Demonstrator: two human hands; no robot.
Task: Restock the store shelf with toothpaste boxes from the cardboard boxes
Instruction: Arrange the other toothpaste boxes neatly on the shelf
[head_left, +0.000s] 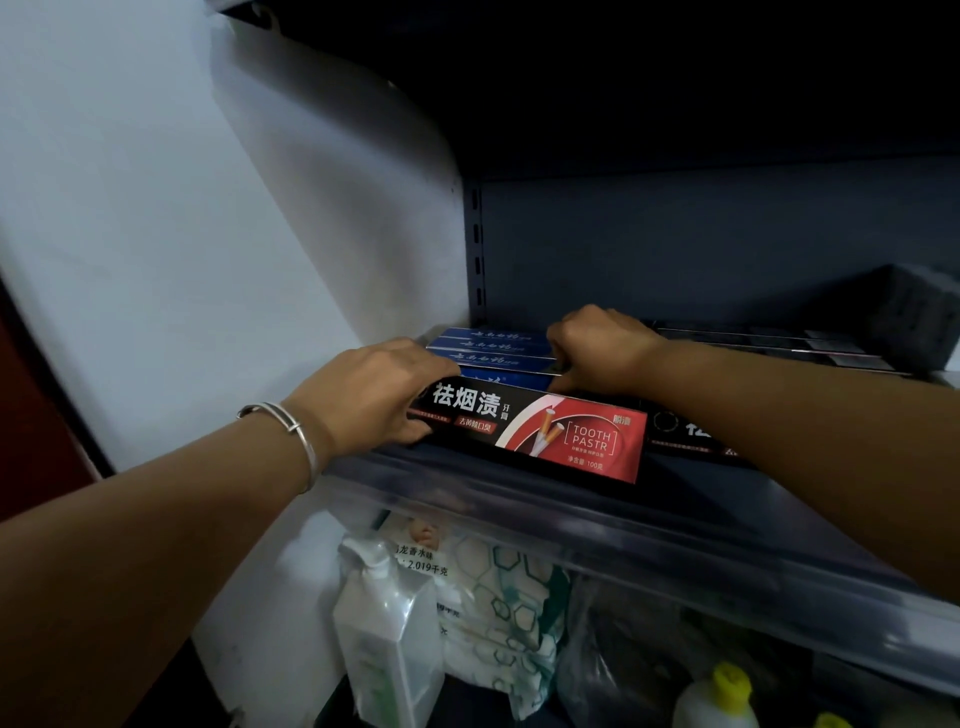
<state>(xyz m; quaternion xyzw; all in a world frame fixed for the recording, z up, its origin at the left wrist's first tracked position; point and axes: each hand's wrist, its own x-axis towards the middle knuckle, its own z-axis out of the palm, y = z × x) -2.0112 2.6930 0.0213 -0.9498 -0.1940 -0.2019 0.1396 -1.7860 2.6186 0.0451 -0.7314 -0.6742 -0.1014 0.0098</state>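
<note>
A long black-and-red cardboard toothpaste box (535, 434) is being seated at the front edge of the dark metal store shelf (597, 514), its printed face turned outward. Its left end is gripped by the left hand (379, 392), with the fingers curled over the top and the thumb underneath. The right hand (597, 351) is curled at the box's upper rear edge, where it meets a row of blue toothpaste boxes (493, 348) lying flat behind; whether the black box or a blue one is pinched cannot be told. A second black toothpaste box (685, 431) lies just beside, to the right, partly hidden by the right forearm.

The step in hand is judged to be placing and squaring 1 box. Next, the box would need to be pushed flush with its neighbour, then released. No cardboard supply box is in view.
</note>
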